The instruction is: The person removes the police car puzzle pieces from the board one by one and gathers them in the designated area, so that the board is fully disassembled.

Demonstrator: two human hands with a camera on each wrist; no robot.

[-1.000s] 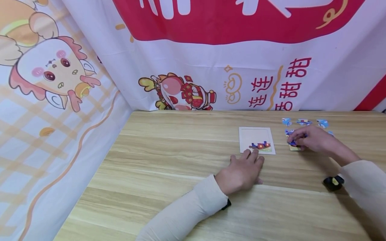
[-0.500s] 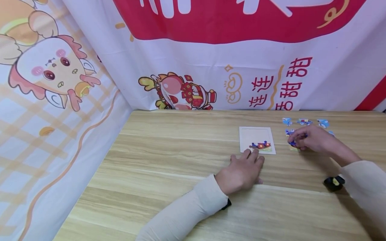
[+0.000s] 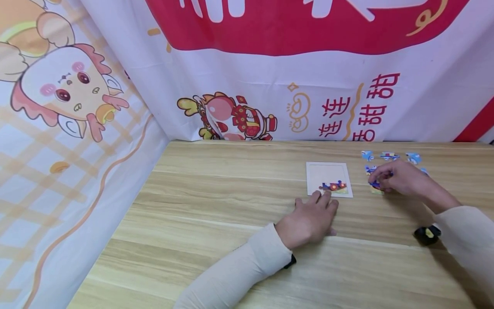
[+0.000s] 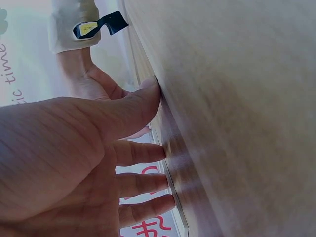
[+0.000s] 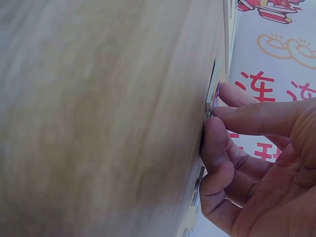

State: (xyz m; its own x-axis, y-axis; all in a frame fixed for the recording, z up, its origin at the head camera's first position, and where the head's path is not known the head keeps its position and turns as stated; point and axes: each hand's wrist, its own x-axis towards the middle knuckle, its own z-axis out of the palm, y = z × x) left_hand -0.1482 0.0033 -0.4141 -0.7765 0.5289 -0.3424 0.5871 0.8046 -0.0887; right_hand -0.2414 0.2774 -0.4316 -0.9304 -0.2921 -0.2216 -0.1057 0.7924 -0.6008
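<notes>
A square white puzzle tray (image 3: 316, 172) lies on the table, with joined red and blue puzzle pieces (image 3: 335, 187) in its lower right part. My left hand (image 3: 308, 221) rests with spread, nearly straight fingers at the tray's near edge; in the left wrist view its fingertips (image 4: 160, 182) meet that edge. To the right of the tray, my right hand (image 3: 403, 178) pinches a puzzle piece (image 3: 377, 191) with blue and green-yellow print, partly hidden by the fingers. The right wrist view shows this piece (image 5: 212, 91) on edge at the thumb and fingertips, close to the tabletop.
Loose puzzle pieces lie beyond the right hand, among them a light blue one (image 3: 413, 158), a middle one (image 3: 389, 156) and one at the left (image 3: 367, 156). A printed cloth (image 3: 239, 73) hangs along the table's back edge. The wooden table (image 3: 193, 189) extends leftward.
Both hands stay almost still. The puzzle piece under the right fingers has shifted slightly, with less of its lower right part showing than one second ago.
</notes>
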